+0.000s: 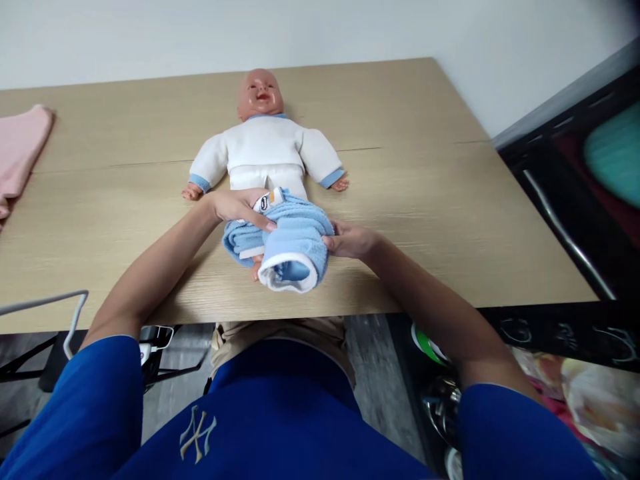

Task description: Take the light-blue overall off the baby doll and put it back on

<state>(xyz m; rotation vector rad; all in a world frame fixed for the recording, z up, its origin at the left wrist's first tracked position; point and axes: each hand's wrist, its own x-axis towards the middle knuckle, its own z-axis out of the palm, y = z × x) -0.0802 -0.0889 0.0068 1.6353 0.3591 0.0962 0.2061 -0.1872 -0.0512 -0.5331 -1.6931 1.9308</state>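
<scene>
A baby doll (265, 143) in a white top with blue cuffs lies face up on the table, its head toward the wall. Bunched light-blue terry baby pants (300, 227), one leg showing a white-edged opening toward me, cover the doll's lower legs. A small part of a doll foot shows at the left leg end. My left hand (245, 208) grips the cloth near a white label, thumb on top. On the other side, my right hand (350, 239) pinches the edge of the rolled leg. The doll's other foot is hidden by the cloth.
A pink garment (23, 150) lies at the left end of the wooden table (425, 200). A white metal rod (75, 320) stands at the near left edge. At right is a black rack (555, 200) with a teal item; goods and containers sit below the table there.
</scene>
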